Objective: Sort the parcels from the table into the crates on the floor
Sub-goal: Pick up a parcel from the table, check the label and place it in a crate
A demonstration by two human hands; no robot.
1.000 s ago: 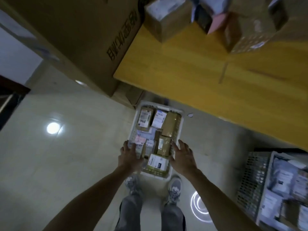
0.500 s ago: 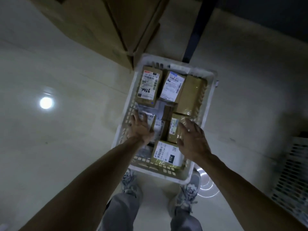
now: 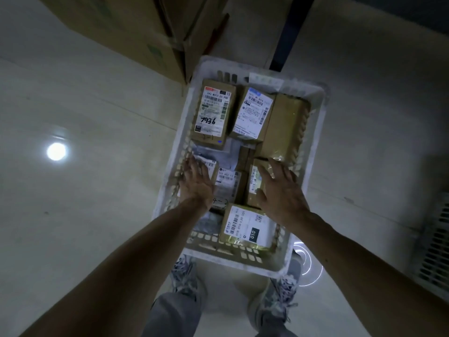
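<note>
One white crate is sitting on the pale floor directly in front of the person's two grey shoes, and a second slatted crate is just showing at the right edge. Inside the near crate six cardboard parcels are lying flat, plus at least one grey soft mailer under them; the exact number beneath cannot be told. At the far end three are sitting side by side: the parcel marked 7936 on the left, a blue-tagged parcel in the middle and a plain taped parcel on the right. At the near end a parcel marked 010 is lying against the crate's front wall.

Both hands are reaching down into the crate, well apart from each other. The left hand is lying flat with fingers spread on a small labelled parcel by the left wall, not closing round it. The right hand is resting palm down, fingers loosely splayed, over a brown parcel marked AZ18, with the thumb against its near side; whether it is gripping cannot be told.

Two large cardboard boxes are standing on the floor beyond the crate's far left corner, and a dark post is rising behind it.
</note>
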